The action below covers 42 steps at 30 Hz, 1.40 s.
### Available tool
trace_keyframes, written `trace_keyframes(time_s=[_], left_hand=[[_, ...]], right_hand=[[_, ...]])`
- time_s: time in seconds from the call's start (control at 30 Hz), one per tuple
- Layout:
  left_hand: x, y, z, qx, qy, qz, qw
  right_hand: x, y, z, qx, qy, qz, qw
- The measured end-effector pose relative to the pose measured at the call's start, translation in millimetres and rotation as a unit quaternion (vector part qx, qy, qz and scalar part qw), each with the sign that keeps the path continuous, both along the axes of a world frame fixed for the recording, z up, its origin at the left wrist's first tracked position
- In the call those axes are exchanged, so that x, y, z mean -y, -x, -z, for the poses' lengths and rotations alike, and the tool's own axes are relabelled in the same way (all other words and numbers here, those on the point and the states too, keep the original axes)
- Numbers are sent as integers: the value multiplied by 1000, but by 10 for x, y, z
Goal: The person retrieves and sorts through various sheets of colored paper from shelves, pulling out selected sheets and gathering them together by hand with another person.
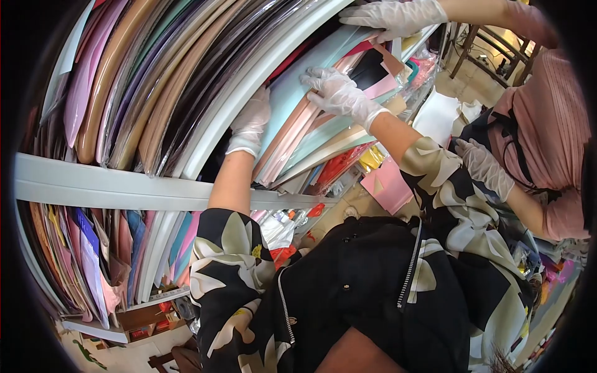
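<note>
Both of my hands wear thin whitish gloves. My left hand reaches into the dark gap between a white shelf divider and a stack of pale blue sheets; its fingertips are hidden. On the front of that stack lies my right hand, fingers apart and slightly bent. Below it stick out the edges of pinkish and brown sheets. Farther along the stack rests a co-worker's gloved hand. The co-worker's other gloved hand is near my right sleeve.
Plastic-wrapped sheets in many colours fill the shelf at left, above a white shelf edge. More sheets stand on the level below. A co-worker in a pink top stands close at right. Pink sheets lie lower down; a wooden stool stands behind.
</note>
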State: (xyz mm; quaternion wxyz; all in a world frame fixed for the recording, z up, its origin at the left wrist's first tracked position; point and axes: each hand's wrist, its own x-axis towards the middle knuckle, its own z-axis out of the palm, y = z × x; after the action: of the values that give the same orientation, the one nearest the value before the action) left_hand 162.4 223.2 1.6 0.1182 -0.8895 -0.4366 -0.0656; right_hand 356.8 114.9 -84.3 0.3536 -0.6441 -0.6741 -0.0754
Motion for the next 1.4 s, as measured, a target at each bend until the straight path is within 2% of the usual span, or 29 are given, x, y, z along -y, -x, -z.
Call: trace_keyframes(time_s=[0.07, 0.1, 0.13, 0.2, 0.23, 0.27, 0.33, 0.37, 0.47, 0.57, 0.7, 0.8, 0.83, 0.9, 0.93, 0.97, 1.0, 1.07, 1.1, 1.17, 1.33, 1.4], left_hand=[[4, 51, -45, 14, -55, 38, 998], [-160, 142, 61, -63, -178, 86, 978], [-449, 295, 300, -137, -297, 134, 935], [-387, 325, 314, -81, -289, 173, 938], [42, 346, 91, 47, -158, 161, 973], [381, 372, -62, 172, -21, 142, 974], [660, 365, -137, 146, -76, 158, 974], [753, 362, -142, 133, -103, 166, 972], [934, 361, -125, 88, -96, 123, 984], [1045, 447, -71, 58, -98, 159, 981], [1190, 549, -6, 66, -100, 201, 972], [1331, 537, -56, 55, -97, 203, 973], [1353, 534, -57, 49, -88, 203, 974], [1374, 544, -45, 48, -77, 207, 974], [1375, 561, -35, 58, -69, 208, 974], [1372, 580, -29, 70, -62, 210, 973], [1373, 594, -27, 82, -55, 210, 973], [1408, 641, -57, 76, -92, 276, 954], [1434, 670, -61, 73, -110, 308, 942], [1557, 723, -8, 74, -125, 289, 946], [1750, 932, 64, 72, -125, 273, 951], [1773, 1040, 167, 77, -142, 265, 951]], right_hand=[[-6, -5, -20, -126, -6, -29, 992], [-8, -14, -31, -189, -9, -42, 981], [2, -1, -42, -308, 2, -52, 950], [52, 70, -77, -531, 21, -69, 845], [77, 61, -106, -566, 10, -65, 822], [140, 65, -212, -621, 21, -62, 781], [282, 32, -408, -720, 39, -55, 690], [338, 4, -445, -751, 36, -92, 653], [388, -92, -470, -763, 44, -100, 637], [421, -173, -521, -713, 75, -27, 697], [583, -151, -469, -735, 65, -33, 674], [762, -96, -637, -752, 68, -13, 656], [777, -73, -729, -759, 70, 25, 646], [552, -239, -501, -753, 83, -20, 652], [536, -253, -559, -750, 88, -41, 654], [577, -208, -580, -722, 56, 23, 690], [590, -201, -623, -715, 63, 42, 695], [623, -169, -741, -702, 79, 76, 704], [657, -122, -781, -721, 74, 95, 682], [902, -54, -950, -711, 105, 123, 685], [1411, 162, -942, -674, 152, 198, 695], [1524, 118, -618, -701, 150, 172, 675]])
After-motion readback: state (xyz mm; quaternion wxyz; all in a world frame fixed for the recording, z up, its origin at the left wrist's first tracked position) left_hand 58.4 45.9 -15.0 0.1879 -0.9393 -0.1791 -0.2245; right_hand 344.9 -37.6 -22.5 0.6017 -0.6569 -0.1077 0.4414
